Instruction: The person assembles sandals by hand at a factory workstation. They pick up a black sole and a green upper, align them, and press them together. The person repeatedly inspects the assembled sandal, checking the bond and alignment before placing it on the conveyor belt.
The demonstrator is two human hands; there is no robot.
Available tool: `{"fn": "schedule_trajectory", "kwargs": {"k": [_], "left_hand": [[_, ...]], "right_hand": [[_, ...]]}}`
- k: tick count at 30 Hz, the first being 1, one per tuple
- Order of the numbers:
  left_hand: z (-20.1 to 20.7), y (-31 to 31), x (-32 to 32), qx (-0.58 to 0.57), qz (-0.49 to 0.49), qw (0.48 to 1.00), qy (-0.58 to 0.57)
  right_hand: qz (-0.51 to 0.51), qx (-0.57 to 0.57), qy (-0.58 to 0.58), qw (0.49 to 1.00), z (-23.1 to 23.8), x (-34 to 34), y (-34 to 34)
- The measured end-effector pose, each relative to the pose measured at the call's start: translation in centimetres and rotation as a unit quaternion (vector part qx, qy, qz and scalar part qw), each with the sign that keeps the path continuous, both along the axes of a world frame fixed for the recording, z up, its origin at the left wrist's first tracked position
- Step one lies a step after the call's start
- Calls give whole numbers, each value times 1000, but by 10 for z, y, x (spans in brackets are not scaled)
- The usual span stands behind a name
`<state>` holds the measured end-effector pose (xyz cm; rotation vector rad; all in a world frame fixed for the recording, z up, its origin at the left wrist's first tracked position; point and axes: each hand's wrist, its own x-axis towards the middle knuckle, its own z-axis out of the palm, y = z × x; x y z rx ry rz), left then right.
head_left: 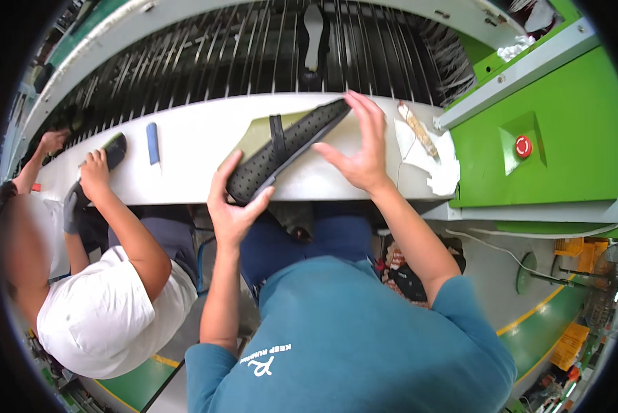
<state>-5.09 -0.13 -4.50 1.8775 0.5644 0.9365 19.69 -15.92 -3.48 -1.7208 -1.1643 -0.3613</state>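
Observation:
A black shoe [299, 141] with a dotted upper, a dark strap and a grey sole edge lies slantwise above the white work surface, its narrow end up and to the right. My left hand [230, 206] grips the wide lower end, thumb on the sole side and fingers on the other. At the narrow end, my right hand [364, 148] has its fingertips on the tip and its thumb at the sole edge, the palm away from the shoe. An olive-green sheet [255, 138] shows behind the shoe, partly hidden by it.
Beyond the white table [199, 151] runs a metal-rod conveyor carrying a shoe sole [313, 38]. A blue-handled tool [153, 143] lies left; a wrapped stick [418, 129] lies right on white paper. A green machine [563, 138] borders the right. A co-worker [109, 303] sits left holding another shoe.

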Motion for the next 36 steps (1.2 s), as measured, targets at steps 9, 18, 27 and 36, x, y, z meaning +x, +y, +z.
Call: {"fn": "schedule_trajectory", "kwargs": {"k": [9, 18, 27, 36], "left_hand": [[-12, -21, -7, -241, 28, 957, -157], [113, 41, -39, 82, 121, 903, -405], [335, 234, 64, 479, 289, 799, -221], [287, 429, 88, 444, 264, 852, 83]], "right_hand": [[-81, 14, 108, 991, -23, 13, -15], [-70, 61, 168, 981, -22, 12, -10], [-66, 58, 156, 984, -23, 12, -9], [-44, 44, 156, 986, -20, 7, -2]]}}
